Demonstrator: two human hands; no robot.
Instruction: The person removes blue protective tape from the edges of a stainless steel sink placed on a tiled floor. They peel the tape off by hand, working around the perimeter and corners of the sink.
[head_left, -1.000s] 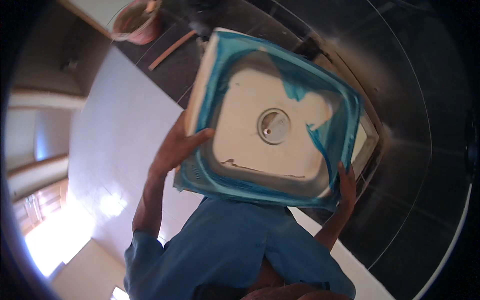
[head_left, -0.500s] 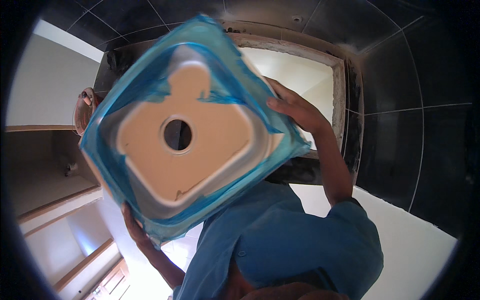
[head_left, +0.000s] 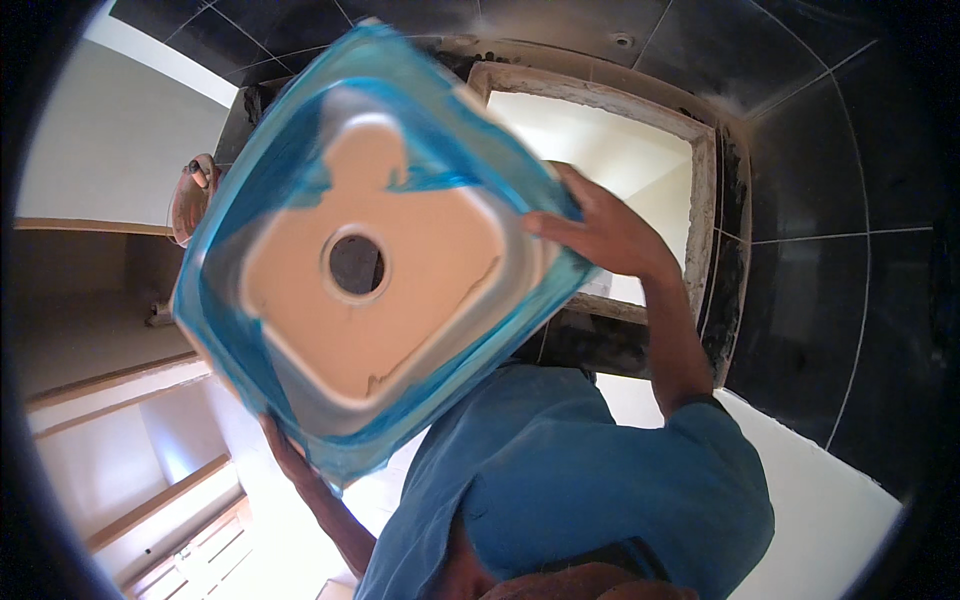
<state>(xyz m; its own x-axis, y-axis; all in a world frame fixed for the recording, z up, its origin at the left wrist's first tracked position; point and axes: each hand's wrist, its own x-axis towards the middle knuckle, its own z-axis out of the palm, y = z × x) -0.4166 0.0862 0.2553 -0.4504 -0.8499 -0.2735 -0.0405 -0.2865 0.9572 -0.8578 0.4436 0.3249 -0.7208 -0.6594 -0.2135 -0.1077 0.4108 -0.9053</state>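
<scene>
Between my two hands I hold up a square metal sink basin (head_left: 380,280), tilted so that one corner points up. Blue protective film covers its rim and parts of its walls, torn off around the bottom. A round drain hole shows in the middle of the bowl. My right hand (head_left: 605,225) grips the right edge, its thumb over the rim and the fingers behind. At the lower left edge is my left hand (head_left: 285,450), its fingers mostly hidden behind the sink.
A rectangular cut-out (head_left: 700,180) with rough edges opens in the black tiled counter (head_left: 800,290) behind the sink. On the left, a reddish rounded object (head_left: 190,200) sits at the counter's end. Beyond it are open shelves (head_left: 100,375) with wooden edges.
The sink has turned slightly in my hands. My right hand's thumb has come a little further over the rim. The surroundings have shifted slightly to the right in view.
</scene>
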